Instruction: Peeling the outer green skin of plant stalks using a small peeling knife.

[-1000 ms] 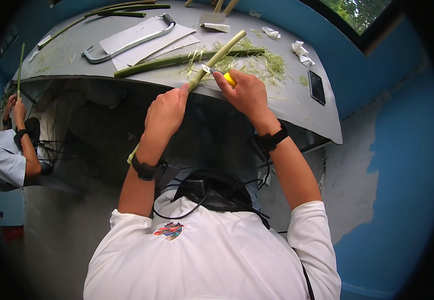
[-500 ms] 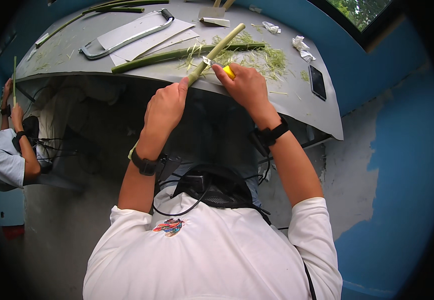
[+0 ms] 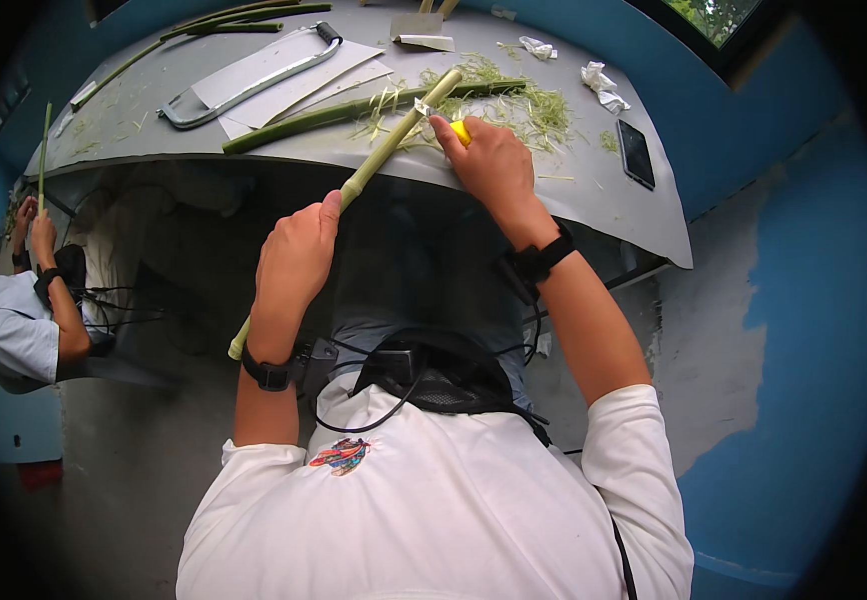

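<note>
A pale, mostly scraped bamboo stalk point(image 3: 386, 154) slants from beside my left forearm up over the table edge. My left hand point(image 3: 294, 250) is closed around it below a node, and its near end sticks out past my wrist. My right hand point(image 3: 499, 168) grips a yellow-handled knife point(image 3: 462, 132), whose small blade lies against the stalk near its far end. Most of the handle is hidden in my fingers. Under the stalk's far part, a thicker green bamboo stalk point(image 3: 304, 128) lies across the table, with curly green shavings point(image 3: 544, 112) around its right end.
On the grey table point(image 3: 594, 215) a hacksaw point(image 3: 244, 92) rests on white sheets point(image 3: 339, 85). More green stalks point(image 3: 204, 32) lie at the back left. Crumpled tissue point(image 3: 602, 85) and a phone point(image 3: 636, 155) are at the right. Another person point(image 3: 29, 310) holds a thin stalk at far left.
My left hand has drawn back toward me and to the left, pulling the stalk with it. The blade now sits closer to the stalk's far end. My right hand has barely moved.
</note>
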### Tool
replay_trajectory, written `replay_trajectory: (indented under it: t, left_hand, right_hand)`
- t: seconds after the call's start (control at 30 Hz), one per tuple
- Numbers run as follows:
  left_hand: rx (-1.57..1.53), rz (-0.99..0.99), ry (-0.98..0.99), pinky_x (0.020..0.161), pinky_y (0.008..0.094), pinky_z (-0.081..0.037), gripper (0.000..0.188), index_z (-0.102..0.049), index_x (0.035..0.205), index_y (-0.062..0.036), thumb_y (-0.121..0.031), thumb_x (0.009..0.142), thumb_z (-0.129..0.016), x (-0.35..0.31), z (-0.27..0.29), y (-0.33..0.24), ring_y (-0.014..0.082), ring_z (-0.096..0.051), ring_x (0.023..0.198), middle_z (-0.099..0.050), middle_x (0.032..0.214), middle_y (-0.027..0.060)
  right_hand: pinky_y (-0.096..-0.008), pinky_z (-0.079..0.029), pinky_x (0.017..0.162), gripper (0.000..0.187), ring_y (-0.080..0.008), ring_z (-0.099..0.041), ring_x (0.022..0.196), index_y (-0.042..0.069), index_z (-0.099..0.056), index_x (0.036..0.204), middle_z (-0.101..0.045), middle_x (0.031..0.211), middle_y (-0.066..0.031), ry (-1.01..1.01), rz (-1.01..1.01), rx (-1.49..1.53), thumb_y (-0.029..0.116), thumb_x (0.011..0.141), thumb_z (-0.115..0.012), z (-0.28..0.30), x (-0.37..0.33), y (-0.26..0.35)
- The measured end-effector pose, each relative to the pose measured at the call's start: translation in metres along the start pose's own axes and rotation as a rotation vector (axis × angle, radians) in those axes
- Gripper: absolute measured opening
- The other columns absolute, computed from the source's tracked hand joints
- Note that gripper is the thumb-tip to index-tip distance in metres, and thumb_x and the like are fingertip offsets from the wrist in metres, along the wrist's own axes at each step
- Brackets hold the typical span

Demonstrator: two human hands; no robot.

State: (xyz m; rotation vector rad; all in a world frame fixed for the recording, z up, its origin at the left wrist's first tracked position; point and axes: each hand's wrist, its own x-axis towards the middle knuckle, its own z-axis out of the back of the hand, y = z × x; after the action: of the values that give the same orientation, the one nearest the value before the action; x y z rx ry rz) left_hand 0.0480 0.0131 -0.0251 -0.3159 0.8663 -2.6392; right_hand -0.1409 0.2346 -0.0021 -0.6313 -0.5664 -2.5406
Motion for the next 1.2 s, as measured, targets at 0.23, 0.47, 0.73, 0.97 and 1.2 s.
replay_trajectory:
  t: [0.23, 0.47, 0.73, 0.97, 1.2]
  left_hand:
    - [-0.171, -0.04, 0.023, 0.072, 0.0545, -0.05, 0.074, -0.066, 0.085, 0.0004, -0.055, 0.122, -0.035, -0.004, 0.001, 0.017, 0.0491, -0.065, 0.076, -0.063, 0.074, 0.0232]
    - [-0.213, -0.1, 0.002, 0.069, 0.0495, -0.048, 0.077, -0.064, 0.083, 0.0019, -0.058, 0.122, -0.035, 0.025, -0.008, 0.006, 0.0409, -0.059, 0.067, -0.057, 0.068, 0.019]
    - [-0.401, -0.084, 0.089, 0.071, 0.0431, -0.052, 0.079, -0.064, 0.084, 0.002, -0.063, 0.12, -0.038, 0.048, -0.025, -0.006, 0.0288, -0.063, 0.067, -0.06, 0.069, 0.0131]
    - [-0.46, -0.022, 0.157, 0.071, 0.0396, -0.052, 0.082, -0.064, 0.084, 0.0017, -0.068, 0.118, -0.038, 0.053, -0.031, -0.007, 0.0219, -0.062, 0.068, -0.061, 0.071, 0.0095]
    - [-0.374, -0.041, 0.102, 0.071, 0.0421, -0.052, 0.081, -0.065, 0.085, 0.0018, -0.065, 0.119, -0.036, 0.045, -0.026, 0.002, 0.0262, -0.063, 0.067, -0.061, 0.07, 0.0129]
  right_hand:
    - [-0.0592, -0.053, 0.062, 0.075, -0.0483, -0.071, 0.069, 0.005, -0.065, 0.08, -0.068, 0.068, -0.0229, -0.022, 0.029, 0.054, 0.073, 0.109, -0.057, 0.004, -0.003, 0.002]
    - [-0.0548, -0.051, 0.061, 0.073, -0.0459, -0.069, 0.067, 0.006, -0.065, 0.077, -0.066, 0.066, -0.0196, 0.031, 0.114, 0.128, 0.072, 0.108, -0.06, 0.01, -0.006, 0.001]
    - [-0.0537, -0.055, 0.061, 0.072, -0.0429, -0.072, 0.066, 0.008, -0.069, 0.076, -0.069, 0.066, -0.0178, 0.028, 0.199, 0.104, 0.073, 0.106, -0.061, 0.01, -0.006, 0.003]
    - [-0.0537, -0.055, 0.061, 0.071, -0.0434, -0.071, 0.066, 0.008, -0.069, 0.074, -0.069, 0.066, -0.0182, 0.067, 0.167, 0.09, 0.072, 0.105, -0.064, 0.01, -0.005, 0.004]
    - [-0.0546, -0.055, 0.062, 0.072, -0.0458, -0.072, 0.069, 0.006, -0.071, 0.077, -0.069, 0.068, -0.0206, 0.054, 0.12, 0.063, 0.072, 0.105, -0.065, 0.01, -0.004, 0.009]
